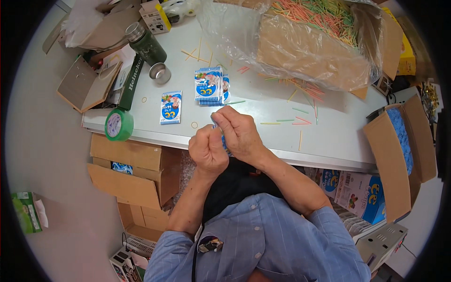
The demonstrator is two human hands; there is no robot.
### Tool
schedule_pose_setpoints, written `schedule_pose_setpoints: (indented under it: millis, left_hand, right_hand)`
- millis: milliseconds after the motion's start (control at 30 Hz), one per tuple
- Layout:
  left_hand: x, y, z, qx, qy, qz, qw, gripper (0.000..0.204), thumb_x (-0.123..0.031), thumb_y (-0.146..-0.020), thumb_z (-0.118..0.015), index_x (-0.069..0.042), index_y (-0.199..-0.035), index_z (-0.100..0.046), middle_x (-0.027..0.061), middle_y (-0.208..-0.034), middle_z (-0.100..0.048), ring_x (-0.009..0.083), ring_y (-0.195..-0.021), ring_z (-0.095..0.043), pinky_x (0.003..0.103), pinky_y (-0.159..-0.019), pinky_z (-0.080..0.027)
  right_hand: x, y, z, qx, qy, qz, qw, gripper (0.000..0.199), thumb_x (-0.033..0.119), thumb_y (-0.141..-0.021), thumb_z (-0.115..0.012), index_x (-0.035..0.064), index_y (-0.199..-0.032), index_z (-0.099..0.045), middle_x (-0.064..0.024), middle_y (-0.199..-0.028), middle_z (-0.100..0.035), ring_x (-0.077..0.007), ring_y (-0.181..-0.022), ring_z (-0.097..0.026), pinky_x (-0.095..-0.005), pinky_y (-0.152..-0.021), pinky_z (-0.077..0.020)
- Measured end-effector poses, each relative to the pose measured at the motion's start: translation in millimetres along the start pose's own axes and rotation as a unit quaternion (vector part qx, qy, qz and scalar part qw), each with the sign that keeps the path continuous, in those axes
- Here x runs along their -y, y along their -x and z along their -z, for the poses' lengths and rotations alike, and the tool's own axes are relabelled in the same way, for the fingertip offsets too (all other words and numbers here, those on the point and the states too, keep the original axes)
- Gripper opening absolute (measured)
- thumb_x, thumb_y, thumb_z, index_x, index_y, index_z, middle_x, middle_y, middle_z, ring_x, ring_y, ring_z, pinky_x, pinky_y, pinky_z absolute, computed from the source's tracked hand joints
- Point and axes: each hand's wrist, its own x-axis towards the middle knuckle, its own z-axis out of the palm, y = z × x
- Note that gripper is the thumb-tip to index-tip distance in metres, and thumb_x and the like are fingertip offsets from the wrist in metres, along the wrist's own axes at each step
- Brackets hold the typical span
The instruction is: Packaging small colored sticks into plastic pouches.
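Note:
Close together at the table's near edge, both my hands are closed on a small blue-and-white packet [223,137], mostly hidden behind my fingers. My left hand [208,149] pinches it with the thumb on top. My right hand [238,134] grips it from the other side, knuckles up. Just beyond them lies a stack of similar packets [208,86], blue and white with a cartoon figure. A single packet [171,107] lies flat to the left. Near my left hand is a thin rubber band [194,125].
A box lined with clear plastic [312,51] holds many coloured sticks [324,16]; loose sticks [300,120] are scattered before it. Green tape [119,125], a metal cup [160,73] and a dark green flask [146,44] stand left. Cardboard boxes [126,176] sit below the table [263,152].

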Motion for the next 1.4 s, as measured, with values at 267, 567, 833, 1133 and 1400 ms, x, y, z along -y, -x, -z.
schedule_pose_setpoints:
  millis: [267, 567, 833, 1133, 1400]
  left_hand:
    - [-6, 2, 3, 0.023, 0.129, 0.202, 0.971, 0.023, -0.017, -0.102, -0.049, 0.001, -0.089, -0.055, 0.0064, -0.078, -0.06, 0.0084, -0.073, -0.053, 0.026, -0.064, -0.045]
    - [-11, -7, 7, 0.022, 0.081, 0.097, 0.992, 0.02, -0.015, -0.102, -0.048, 0.0, -0.091, -0.056, 0.0035, -0.074, -0.058, 0.0074, -0.069, -0.052, 0.025, -0.06, -0.044]
    - [-8, -21, 2, 0.032, 0.067, 0.116, 0.99, 0.019, -0.012, -0.101, -0.049, 0.0, -0.087, -0.056, 0.0063, -0.071, -0.056, 0.0102, -0.066, -0.051, 0.027, -0.059, -0.044]
    - [1, -24, 4, 0.009, 0.094, 0.124, 0.988, 0.015, -0.008, -0.099, -0.053, 0.0, -0.086, -0.055, 0.0063, -0.071, -0.055, 0.0093, -0.062, -0.049, 0.028, -0.054, -0.041]
    - [49, -77, -2, -0.016, 0.007, 0.193, 0.981, 0.023, -0.016, -0.098, -0.06, 0.003, -0.085, -0.06, 0.0098, -0.065, -0.06, 0.0094, -0.059, -0.053, 0.028, -0.054, -0.044]
  right_hand:
    - [0, 0, -6, -0.011, 0.08, 0.157, 0.984, 0.007, 0.006, -0.092, -0.057, -0.0003, -0.092, -0.061, -0.0156, -0.075, -0.062, -0.0305, -0.063, -0.063, -0.0357, -0.056, -0.0487]
    - [2, -9, -12, -0.012, 0.073, 0.089, 0.993, 0.008, 0.006, -0.09, -0.056, 0.0007, -0.089, -0.061, -0.0145, -0.08, -0.062, -0.0349, -0.067, -0.063, -0.0396, -0.059, -0.0511]
    - [-7, -17, -13, -0.057, 0.061, 0.137, 0.987, 0.006, 0.004, -0.091, -0.059, 0.0006, -0.093, -0.062, -0.0156, -0.076, -0.062, -0.0328, -0.065, -0.063, -0.0364, -0.056, -0.0489]
    - [-15, -24, -22, -0.029, 0.012, 0.049, 0.998, 0.014, 0.013, -0.097, -0.056, 0.0013, -0.091, -0.061, -0.008, -0.068, -0.058, -0.014, -0.058, -0.053, -0.0292, -0.055, -0.0427]
    - [-25, -66, 1, 0.064, -0.221, -0.144, 0.962, 0.02, 0.025, -0.097, -0.061, 0.0059, -0.099, -0.063, 0.0038, -0.077, -0.062, -0.0027, -0.065, -0.05, -0.0219, -0.057, -0.0403]
